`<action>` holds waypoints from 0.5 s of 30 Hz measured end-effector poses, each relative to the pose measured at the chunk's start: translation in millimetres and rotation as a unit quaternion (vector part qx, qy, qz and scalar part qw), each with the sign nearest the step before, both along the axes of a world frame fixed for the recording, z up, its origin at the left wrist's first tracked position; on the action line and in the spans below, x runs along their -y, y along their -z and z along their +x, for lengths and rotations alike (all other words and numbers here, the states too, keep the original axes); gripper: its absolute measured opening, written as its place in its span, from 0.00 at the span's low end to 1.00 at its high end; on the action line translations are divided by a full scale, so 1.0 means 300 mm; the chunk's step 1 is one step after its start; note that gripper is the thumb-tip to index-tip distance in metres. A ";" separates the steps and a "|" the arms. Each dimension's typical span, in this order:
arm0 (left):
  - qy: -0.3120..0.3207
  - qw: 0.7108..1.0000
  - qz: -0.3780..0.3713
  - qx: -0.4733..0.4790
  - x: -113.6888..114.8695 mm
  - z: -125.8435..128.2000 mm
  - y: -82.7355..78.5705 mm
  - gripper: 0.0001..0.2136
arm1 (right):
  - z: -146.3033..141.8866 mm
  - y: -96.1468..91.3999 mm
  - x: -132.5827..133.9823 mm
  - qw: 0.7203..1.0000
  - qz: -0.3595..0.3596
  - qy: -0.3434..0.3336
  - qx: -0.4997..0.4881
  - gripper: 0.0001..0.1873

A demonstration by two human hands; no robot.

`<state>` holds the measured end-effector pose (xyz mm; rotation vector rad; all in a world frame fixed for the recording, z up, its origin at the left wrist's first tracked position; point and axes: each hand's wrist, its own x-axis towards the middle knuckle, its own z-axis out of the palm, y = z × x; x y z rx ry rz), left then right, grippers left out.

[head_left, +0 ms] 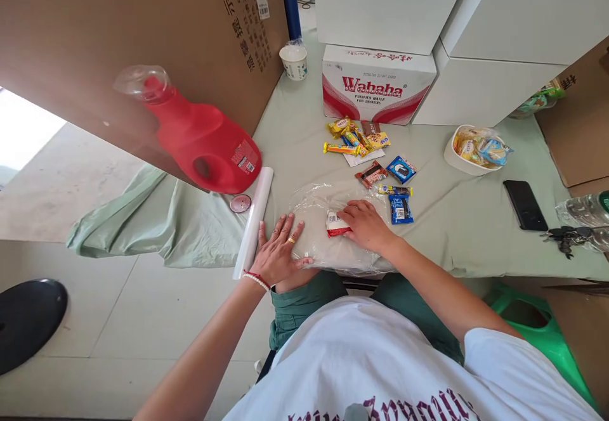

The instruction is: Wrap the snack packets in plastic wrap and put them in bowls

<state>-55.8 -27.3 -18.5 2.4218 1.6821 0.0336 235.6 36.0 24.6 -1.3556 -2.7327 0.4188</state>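
Note:
A clear sheet of plastic film (311, 246) lies crinkled over the cloth in front of me. My left hand (280, 250) rests flat at the film's left edge, fingers spread and holding nothing. Toward the middle of the film, my right hand (365, 223) has its fingers on a small red and white snack packet (335, 223), partly covering it. A roll of plastic film (254, 224) lies just left of my left hand. Beyond my right hand are a blue snack packet (401, 209), a second blue packet (401, 168) and a brownish-red one (372, 174).
Several yellow snacks (342, 149) lie before a Wahaha carton (379, 85). To the left, a red jug (209, 142) leans by a large cardboard box (190, 21). On the right are a white bowl of snacks (451, 155), a phone (525, 205) and keys (566, 236).

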 end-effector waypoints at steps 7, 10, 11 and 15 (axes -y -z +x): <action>0.012 0.999 -0.036 0.000 -0.006 -0.012 0.004 0.55 | 0.009 -0.057 -0.022 0.997 0.012 -0.018 -0.070 0.27; 0.010 0.999 -0.033 0.007 -0.008 -0.015 0.009 0.56 | -0.012 -0.026 -0.011 0.997 -0.008 -0.041 -0.065 0.27; 0.011 0.999 -0.032 0.012 -0.008 -0.019 0.013 0.56 | -0.017 -0.007 -0.005 0.997 -0.021 -0.040 -0.060 0.27; 0.019 0.999 -0.016 0.036 -0.007 -0.046 0.033 0.55 | -0.006 0.071 0.007 0.996 -0.055 -0.018 -0.069 0.30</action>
